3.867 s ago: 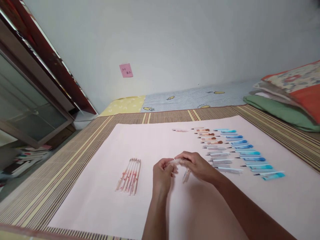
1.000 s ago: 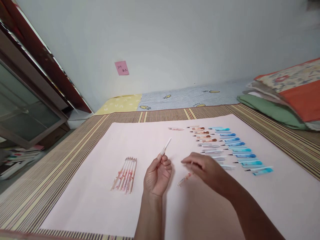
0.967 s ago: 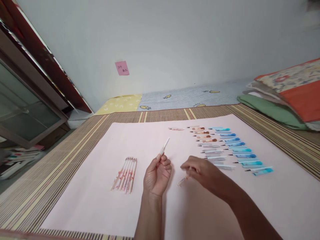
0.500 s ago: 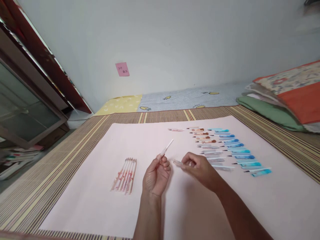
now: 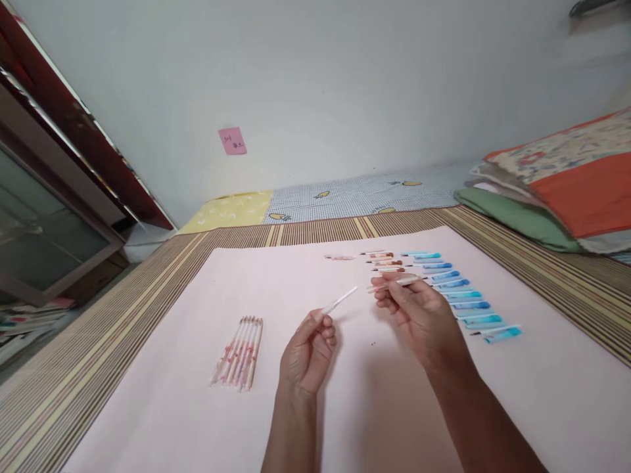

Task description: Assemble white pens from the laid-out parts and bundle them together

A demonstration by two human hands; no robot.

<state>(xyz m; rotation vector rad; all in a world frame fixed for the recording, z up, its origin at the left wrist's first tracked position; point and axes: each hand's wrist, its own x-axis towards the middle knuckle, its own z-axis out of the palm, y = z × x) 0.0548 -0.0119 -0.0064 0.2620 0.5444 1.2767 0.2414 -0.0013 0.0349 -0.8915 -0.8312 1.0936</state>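
My left hand (image 5: 309,348) is closed, pinching a thin white pen refill (image 5: 341,299) that points up to the right. To its right, my right hand (image 5: 419,315) grips a pale, see-through pen barrel (image 5: 407,281) with a pinkish left end. The refill's free tip and the barrel's left end are close but apart. Left of my hands lies a bundle of assembled pens (image 5: 239,355) with pink and red patterns, side by side. Behind and beyond my right hand are rows of loose parts: brown-ended barrels (image 5: 382,263) and blue barrels (image 5: 461,294) with refills alongside.
All this lies on a large pale pink sheet (image 5: 162,368) over a striped mat (image 5: 142,269). A pinkish barrel (image 5: 340,257) sits near the sheet's far edge. Folded bedding (image 5: 522,220) and a cushion (image 5: 586,194) are at the right, a wall (image 5: 345,85) behind.
My right hand has risen and moved right with the barrel, which now lies more level. The refill in my left hand has tipped further right. The view has shifted slightly.
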